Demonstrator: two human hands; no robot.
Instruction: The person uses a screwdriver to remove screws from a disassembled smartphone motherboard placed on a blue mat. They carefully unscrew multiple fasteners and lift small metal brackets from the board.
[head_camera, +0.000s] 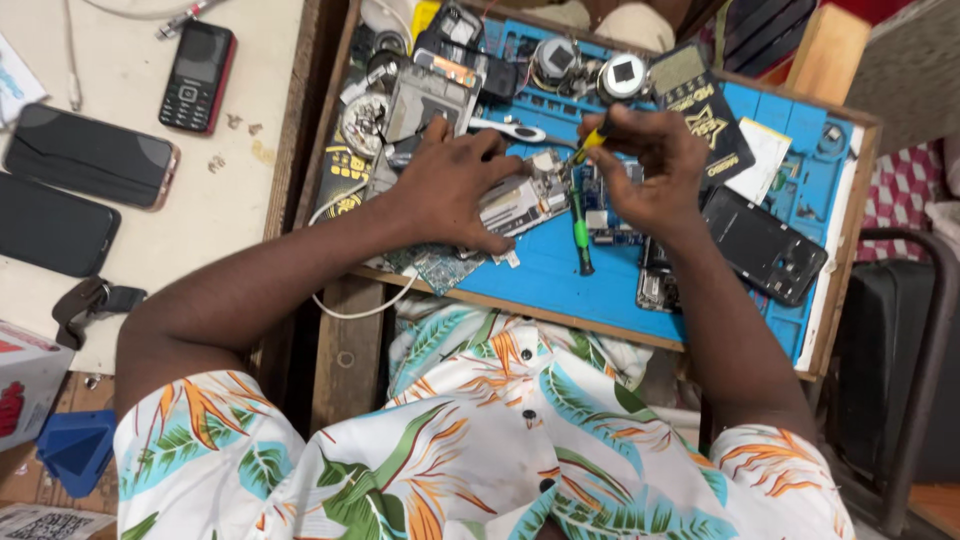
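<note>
The left hand (455, 185) is pressing down on an opened phone (520, 200) lying on the blue mat (560, 270), its fingers spread flat over the phone's body and a circuit board rather than curled around anything. The right hand (650, 170) is gripping a small screwdriver (590, 140) with a yellow and green handle, fingers closed tightly around it, and the tip is pointing down toward the right edge of the phone, just beside the left fingertips. A second green screwdriver (580, 232) is lying loose on the mat between the two hands, and a pair of tweezers (510, 128) is resting just above the left hand. A dark phone back cover (765, 245) is sitting to the right of the right wrist, near a black meter (700, 95) at the top of the tray. Off to the left, on the pale table (230, 190), three other phones are lying well apart from the work. Judging from this, the main risk is the driver tip slipping off a tiny screw and scratching the board or jabbing the left fingers, since they are so close. The crowded tray could also be swallowing any loose screw, and an elbow nudge might be sending the back cover sliding off the mat's edge.
</note>
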